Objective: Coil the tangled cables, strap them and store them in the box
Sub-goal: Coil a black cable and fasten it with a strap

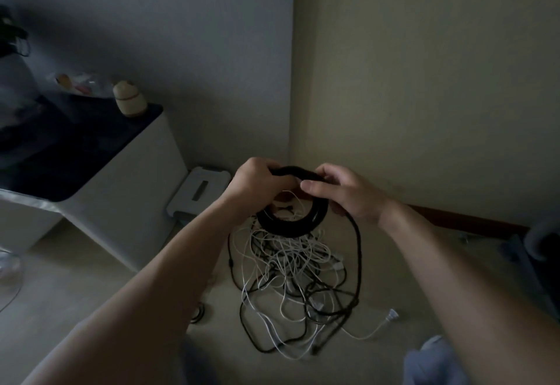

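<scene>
Black cable (292, 228) formed a thick round coil held above the floor (91, 293). Left hand (257, 183) had a closed grip on the loops, probably to fix their size. Right hand (348, 195) curled round the coil's edge, where the loose strand fed in. Thin white and black cords (291, 278) lay tangled beneath.

Black coil (292, 227) above tangled cables (291, 281)

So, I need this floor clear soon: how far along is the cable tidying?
Early on. Nothing visibly strapped or boxed yet. In hand: the left hand and right hand both grip a black cable coil, its loose tail hanging down to the floor. Left: the tangled pile of white and black cables below, then strapping and storing each one.
</scene>
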The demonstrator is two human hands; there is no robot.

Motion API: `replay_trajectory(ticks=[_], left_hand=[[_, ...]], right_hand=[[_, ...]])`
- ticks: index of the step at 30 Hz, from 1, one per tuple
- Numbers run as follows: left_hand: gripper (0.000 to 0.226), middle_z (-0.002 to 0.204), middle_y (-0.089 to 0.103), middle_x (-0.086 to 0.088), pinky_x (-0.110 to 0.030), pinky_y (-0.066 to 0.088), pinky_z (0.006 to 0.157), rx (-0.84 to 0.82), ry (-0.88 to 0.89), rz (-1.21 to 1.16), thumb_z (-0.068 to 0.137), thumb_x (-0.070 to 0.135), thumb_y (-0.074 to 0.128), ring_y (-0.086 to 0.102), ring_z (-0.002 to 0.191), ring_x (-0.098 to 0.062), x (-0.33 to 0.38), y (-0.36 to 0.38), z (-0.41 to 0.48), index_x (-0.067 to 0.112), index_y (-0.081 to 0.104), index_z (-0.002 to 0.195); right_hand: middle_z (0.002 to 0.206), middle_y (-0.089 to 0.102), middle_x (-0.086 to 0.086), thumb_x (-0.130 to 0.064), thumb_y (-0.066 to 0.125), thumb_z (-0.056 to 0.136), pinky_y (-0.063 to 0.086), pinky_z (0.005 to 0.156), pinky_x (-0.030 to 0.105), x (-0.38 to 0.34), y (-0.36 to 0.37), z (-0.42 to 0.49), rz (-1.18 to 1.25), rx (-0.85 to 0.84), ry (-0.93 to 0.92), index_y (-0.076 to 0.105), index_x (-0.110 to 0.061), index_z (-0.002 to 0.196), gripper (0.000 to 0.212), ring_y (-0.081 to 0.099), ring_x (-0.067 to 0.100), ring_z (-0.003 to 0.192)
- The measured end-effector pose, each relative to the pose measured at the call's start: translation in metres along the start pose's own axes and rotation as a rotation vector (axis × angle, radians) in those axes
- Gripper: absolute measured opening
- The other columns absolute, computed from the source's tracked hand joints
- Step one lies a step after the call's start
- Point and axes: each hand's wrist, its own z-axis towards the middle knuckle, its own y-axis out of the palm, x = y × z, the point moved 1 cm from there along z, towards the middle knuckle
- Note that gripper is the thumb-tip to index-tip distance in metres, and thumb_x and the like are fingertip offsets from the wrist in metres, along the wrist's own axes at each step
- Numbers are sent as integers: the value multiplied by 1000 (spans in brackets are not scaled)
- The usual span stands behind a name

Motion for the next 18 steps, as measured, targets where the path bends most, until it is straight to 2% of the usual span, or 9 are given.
replay_trajectory(ticks=[4, 8, 11, 13, 16, 18], left_hand=[[12, 42, 53, 11, -17, 38, 40, 127, -24, -52, 80, 19, 75, 50, 36, -6, -2, -5, 6, 18, 69, 69], [12, 42, 49, 11, -25, 44, 45, 220, -74, -201, 76, 24, 74, 49, 37, -12, -6, -4, 9, 23, 71, 64], [6, 41, 49, 12, -23, 44, 43, 278, -106, -309, 75, 27, 73, 51, 35, -12, -6, -1, 9, 22, 72, 72], [6, 39, 47, 13, -22, 43, 40, 297, -123, -385, 79, 24, 72, 48, 31, -12, -7, 0, 9, 20, 70, 76], [15, 41, 46, 15, -21, 43, 41, 333, -143, -486, 79, 23, 72, 46, 32, -10, -7, -1, 11, 22, 67, 65], [18, 42, 44, 15, -24, 44, 43, 351, -167, -572, 79, 24, 71, 43, 32, -11, -8, -1, 11, 23, 63, 63]], right_hand=[[61, 55, -4, -56, 79, 65, 44, 50, 25, 7, -7, 0, 42, 36, -70, 61, -20, 73, 40, 53, 17, 56], [52, 49, -12, -60, 79, 64, 36, 50, 17, 15, -9, 2, -62, 122, -85, 59, -24, 56, 42, 47, 5, 49], [52, 44, -9, -58, 84, 63, 33, 48, 18, 25, -10, 3, -11, 68, -36, 59, -18, 63, 48, 41, 7, 47], [53, 36, -13, -58, 83, 62, 27, 48, 17, 30, -8, 4, -39, 78, -22, 47, -26, 55, 49, 35, 6, 48], [49, 33, -17, -62, 79, 63, 27, 49, 19, 31, -3, 8, -73, 139, -18, 40, -29, 48, 53, 34, 5, 47], [52, 34, -17, -64, 80, 62, 29, 54, 24, 34, -1, 8, -58, 115, -20, 43, -32, 54, 50, 36, 8, 53]])
